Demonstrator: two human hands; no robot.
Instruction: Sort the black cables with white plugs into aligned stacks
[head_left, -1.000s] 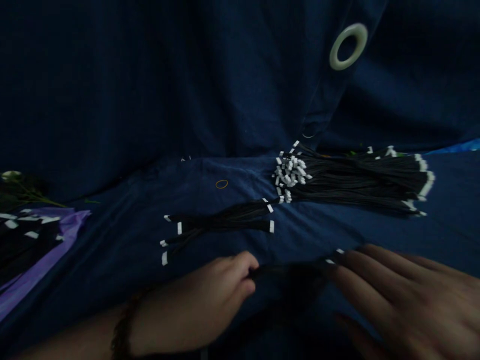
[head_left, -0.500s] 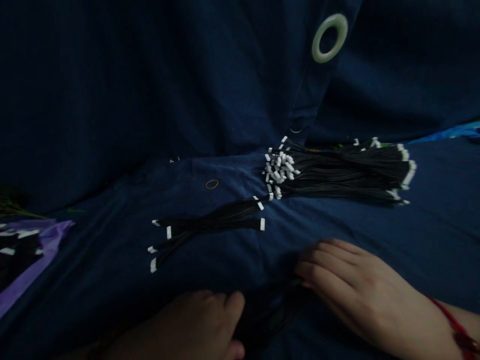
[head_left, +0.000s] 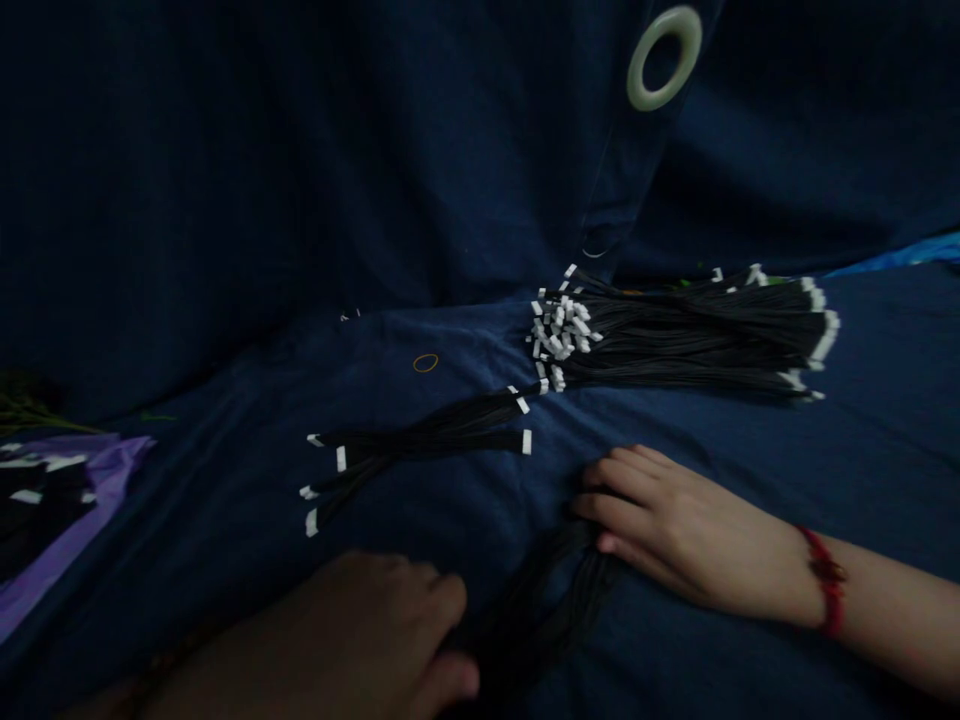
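Note:
A bundle of black cables (head_left: 536, 605) stretches between my two hands, low in the view. My left hand (head_left: 375, 630) is closed around its near left end. At the other end, my right hand (head_left: 652, 525) is closed on the strands, a red bracelet (head_left: 829, 580) on its wrist. The bundle's tips are hidden in my hands and in shadow. Beyond my hands lies a small group of black cables (head_left: 427, 432) with white connectors, crossing one another on the dark blue cloth (head_left: 465, 505).
A large stack of black cables (head_left: 697, 335) with white connectors lies at the back right. Left of it is a thin rubber band (head_left: 426, 363). A purple bag (head_left: 112, 490) with white-ended cables sits at far left. A pale ring (head_left: 664, 58) shows on the hanging cloth behind.
My right hand has shifted left and slightly away from me. My left hand has moved a little left. More of the cable bundle now shows between them.

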